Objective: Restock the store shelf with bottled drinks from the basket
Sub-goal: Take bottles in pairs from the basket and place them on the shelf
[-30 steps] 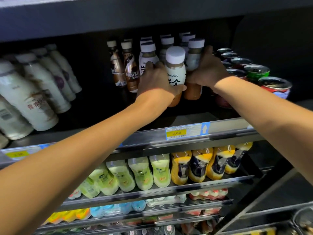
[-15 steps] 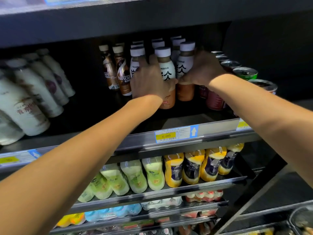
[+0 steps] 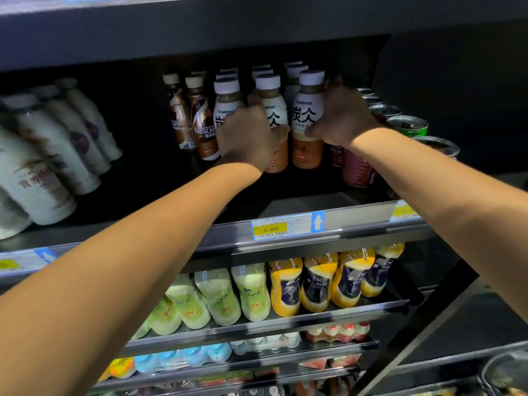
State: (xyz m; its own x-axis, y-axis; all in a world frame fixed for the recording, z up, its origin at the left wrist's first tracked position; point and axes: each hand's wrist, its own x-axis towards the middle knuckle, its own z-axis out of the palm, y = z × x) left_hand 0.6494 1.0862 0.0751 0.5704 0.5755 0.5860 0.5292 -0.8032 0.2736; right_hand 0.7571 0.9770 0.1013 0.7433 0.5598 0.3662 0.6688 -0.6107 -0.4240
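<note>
Three white-capped Tanbing coffee bottles stand upright at the front of their rows on the dark upper shelf. My left hand is wrapped around the middle Tanbing bottle, its fingers pushed between that one and the left Tanbing bottle. My right hand grips the right Tanbing bottle from its right side, thumb across the front. More white caps show behind them. Only a dark rim of the basket shows at the bottom right.
Two brown Nescafe bottles stand left of the Tanbing rows, and a line of cans stands right of them. Large white bottles lean at the far left. Green and yellow bottles fill the shelf below. A 6.00 price tag sits on the rail.
The middle bottle has gone back from a nearer position to stand level with the right one. Both hands have stayed on their bottles.
</note>
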